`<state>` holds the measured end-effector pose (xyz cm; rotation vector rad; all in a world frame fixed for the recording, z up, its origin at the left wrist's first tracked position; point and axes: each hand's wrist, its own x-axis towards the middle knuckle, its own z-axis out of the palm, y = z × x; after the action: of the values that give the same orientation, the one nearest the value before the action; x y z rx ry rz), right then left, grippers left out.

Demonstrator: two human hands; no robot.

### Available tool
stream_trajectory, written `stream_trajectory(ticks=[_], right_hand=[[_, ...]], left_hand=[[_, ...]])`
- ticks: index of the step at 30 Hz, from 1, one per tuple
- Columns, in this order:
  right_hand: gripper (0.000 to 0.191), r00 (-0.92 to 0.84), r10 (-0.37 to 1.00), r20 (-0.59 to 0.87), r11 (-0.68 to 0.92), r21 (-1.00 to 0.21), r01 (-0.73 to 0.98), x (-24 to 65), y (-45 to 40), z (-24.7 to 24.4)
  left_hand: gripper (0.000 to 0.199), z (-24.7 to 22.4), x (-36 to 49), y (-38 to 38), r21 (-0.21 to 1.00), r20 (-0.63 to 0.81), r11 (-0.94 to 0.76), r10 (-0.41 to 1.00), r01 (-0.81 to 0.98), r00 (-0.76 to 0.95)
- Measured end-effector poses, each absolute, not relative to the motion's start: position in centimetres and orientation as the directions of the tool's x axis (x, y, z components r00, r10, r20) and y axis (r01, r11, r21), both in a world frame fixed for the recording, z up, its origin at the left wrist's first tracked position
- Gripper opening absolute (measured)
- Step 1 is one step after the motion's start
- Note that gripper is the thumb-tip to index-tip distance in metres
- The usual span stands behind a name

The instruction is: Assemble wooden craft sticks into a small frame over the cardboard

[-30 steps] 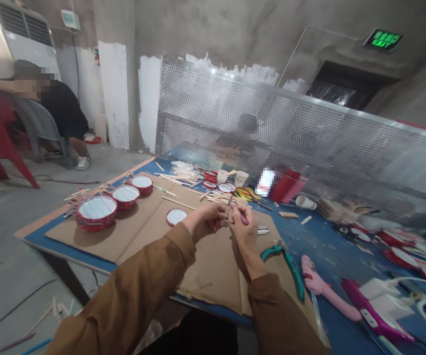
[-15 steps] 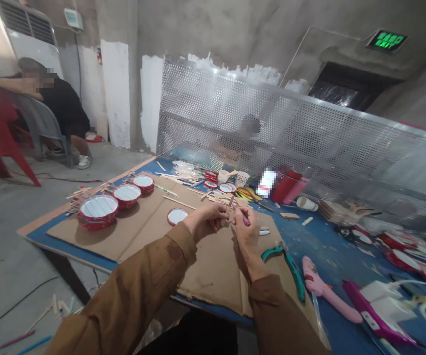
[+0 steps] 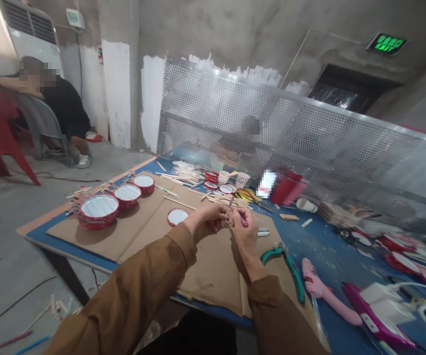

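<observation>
My left hand (image 3: 212, 216) is closed over the cardboard sheet (image 3: 213, 276), its fingertips pinching a small thin wooden stick (image 3: 231, 201) that points upward. Close beside it, my right hand (image 3: 247, 237) grips a pink-purple pen-like tool (image 3: 243, 222), whose tip meets the stick area; fingers hide the exact contact. Just left of my left hand lies a small round red-rimmed drum (image 3: 178, 216) with a white face. Stacks of similar drums (image 3: 98, 209) stand at the sheet's left. Teal-handled pliers (image 3: 290, 273) rest right of my right forearm.
A pink glue gun (image 3: 318, 291) and a purple device with a white plug (image 3: 373, 318) lie on the blue table at right. Loose sticks, cups, a phone (image 3: 266, 184) and a red bottle (image 3: 287, 187) line the back, before a perforated metal screen (image 3: 213, 113). Another person sits far left.
My right hand has shifted slightly and tilted the pink-purple tool toward my left fingertips. My left hand keeps its pinch on the stick almost unmoved.
</observation>
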<state>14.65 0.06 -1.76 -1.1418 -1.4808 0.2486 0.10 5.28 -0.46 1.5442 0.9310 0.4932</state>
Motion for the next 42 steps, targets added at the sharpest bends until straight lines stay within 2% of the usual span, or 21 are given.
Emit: stream_trajectory(ticks=[4,10,17,23,27,33,42], right_hand=[[0.033,0.212,0.754,0.622,0.483,-0.743,0.463,14.7,0.1,-1.6],[0.030,0.168,0.727,0.666,0.535,-0.703,0.469,14.6,0.1,-1.5],[0.027,0.141,0.730,0.669,0.540,-0.690,0.482,14.6,0.0,-1.3],[0.027,0.136,0.734,0.665,0.542,-0.695,0.472,14.5,0.0,-1.4],[0.030,0.135,0.739,0.660,0.538,-0.698,0.472,14.7,0.2,-1.8],[0.034,0.316,0.729,0.607,0.381,-0.744,0.549,15.7,0.7,-2.3],[0.035,0.271,0.752,0.601,0.462,-0.774,0.433,15.0,0.2,-1.5]], left_hand=[[0.022,-0.7,0.1,5.5,0.965,-0.175,0.013,0.776,0.261,0.606],[0.025,-0.7,0.0,5.6,0.965,-0.174,0.007,0.770,0.264,0.613],[0.021,-0.4,0.1,5.5,0.961,-0.183,0.009,0.769,0.276,0.612],[0.026,-0.6,0.2,5.7,0.963,-0.183,0.016,0.771,0.269,0.609],[0.021,-0.6,0.2,5.7,0.963,-0.186,0.019,0.767,0.268,0.615],[0.015,-0.2,0.1,5.1,0.960,-0.198,0.032,0.783,0.280,0.589],[0.022,-0.2,0.1,5.4,0.960,-0.212,0.046,0.767,0.277,0.606]])
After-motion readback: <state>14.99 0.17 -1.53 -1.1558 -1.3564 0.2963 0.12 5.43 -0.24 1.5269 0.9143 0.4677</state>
